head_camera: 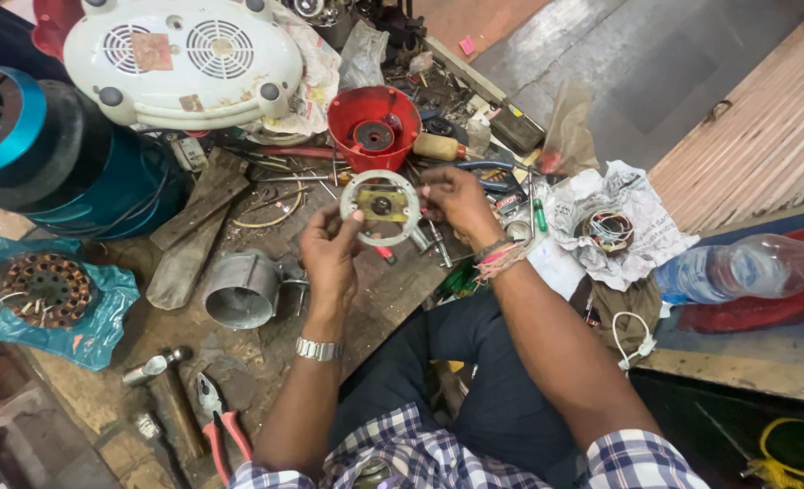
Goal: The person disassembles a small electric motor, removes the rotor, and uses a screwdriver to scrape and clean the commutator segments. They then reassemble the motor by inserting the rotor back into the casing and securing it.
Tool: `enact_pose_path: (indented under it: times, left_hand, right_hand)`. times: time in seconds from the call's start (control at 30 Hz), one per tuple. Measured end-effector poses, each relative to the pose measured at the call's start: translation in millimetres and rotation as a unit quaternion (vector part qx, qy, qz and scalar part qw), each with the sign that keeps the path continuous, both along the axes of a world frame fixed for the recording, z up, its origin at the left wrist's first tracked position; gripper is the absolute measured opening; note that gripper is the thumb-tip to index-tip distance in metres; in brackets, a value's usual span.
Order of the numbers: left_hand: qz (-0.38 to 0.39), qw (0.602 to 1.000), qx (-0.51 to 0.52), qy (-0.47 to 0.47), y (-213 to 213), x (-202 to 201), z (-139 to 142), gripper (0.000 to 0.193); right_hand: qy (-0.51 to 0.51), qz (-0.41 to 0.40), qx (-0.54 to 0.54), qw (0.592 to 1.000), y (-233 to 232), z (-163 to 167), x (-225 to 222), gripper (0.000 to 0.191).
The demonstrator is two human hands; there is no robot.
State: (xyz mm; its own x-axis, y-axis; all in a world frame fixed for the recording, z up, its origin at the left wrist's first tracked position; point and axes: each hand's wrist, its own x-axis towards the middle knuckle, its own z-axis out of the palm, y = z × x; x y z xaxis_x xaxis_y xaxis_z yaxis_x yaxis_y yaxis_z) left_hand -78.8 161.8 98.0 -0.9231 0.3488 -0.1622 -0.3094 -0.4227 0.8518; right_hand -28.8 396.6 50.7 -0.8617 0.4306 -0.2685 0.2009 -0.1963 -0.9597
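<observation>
Round metal motor plate (380,207), held above cluttered worktop (239,362): pinched at rim by left hand (330,254) and right hand (452,201). Likely rigid, light, greasy; best gripped at opposite edges.

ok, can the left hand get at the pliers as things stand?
Probably not right away. The left hand is gripping the round metal plate together with the right hand. The pliers lie uncovered beside the hammer, near the left elbow, so the path looks free once it lets go.
</observation>
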Motion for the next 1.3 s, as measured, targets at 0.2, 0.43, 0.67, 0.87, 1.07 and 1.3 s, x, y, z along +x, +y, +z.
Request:
enact_pose_path:
  times: [0.2,0.43,0.67,0.87,1.07,1.3]
  left_hand:
    - [0.009,1.0,-0.006,0.005,-5.1,-3.2,-7.9,0.035]
    - [-0.059,0.998,0.005,-0.021,-8.3,-9.8,-12.1,0.025]
    - [-0.084,0.983,-0.135,0.09,-24.7,-19.0,-7.7,0.02]
    - [-0.083,0.963,-0.219,0.135,-29.6,-13.8,3.4,0.02]
    - [-0.083,0.96,-0.213,0.163,-21.8,-5.7,24.6,0.021]
    - [-0.011,0.904,-0.172,0.391,-7.0,16.8,34.0,0.024]
  right_hand:
    - [0.024,0.104,-0.035,0.994,-20.6,60.0,10.2,0.04]
    - [-0.003,0.092,-0.013,0.996,-34.7,70.3,14.1,0.032]
    - [0.017,0.056,-0.052,0.997,-22.4,71.7,16.7,0.032]
    - [0.025,0.033,-0.088,0.995,-22.5,68.7,15.2,0.031]
    - [0.117,0.045,0.187,0.974,-30.9,52.4,16.9,0.03]
    - [0.044,0.012,-0.046,0.998,-32.9,57.9,12.7,0.028]
